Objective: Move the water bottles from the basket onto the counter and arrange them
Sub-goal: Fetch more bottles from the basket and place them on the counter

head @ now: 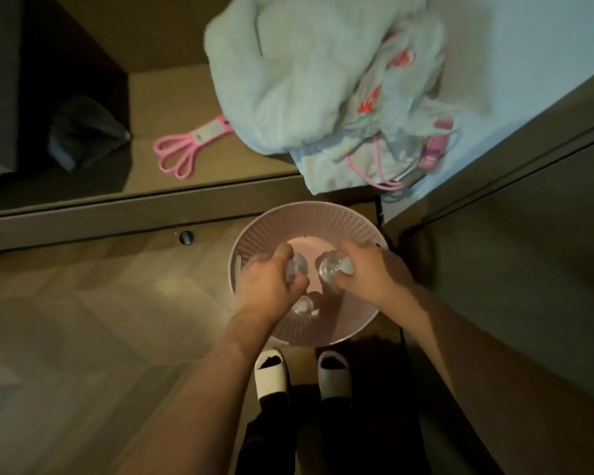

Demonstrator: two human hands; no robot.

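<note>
A: Both hands are down in the basket [251, 231]. The left hand [266, 284] has its grip wrapped round one bottle [297, 267], and the right hand [366, 269] has its grip curled round a second bottle [328, 269], seen end-on.

B: Any bottles left?

A: A third bottle [302, 307], lying just under the left wrist, on the basket floor.

B: So what could go wrong?

A: I'd guess slippage. The bottles are clear and smooth, and each is held one-handed, partly from above, so one could drop back and knock the third.

B: And the desk?

A: The pale desk [528, 63] is up and away from the right grip, and a heap of cloth [306, 73] covers much of its near end. Set down there, a bottle could stand crooked and topple.

B: Anything else?

A: The frame is dim and blurred, so I cannot tell how firm either hold is.
</note>
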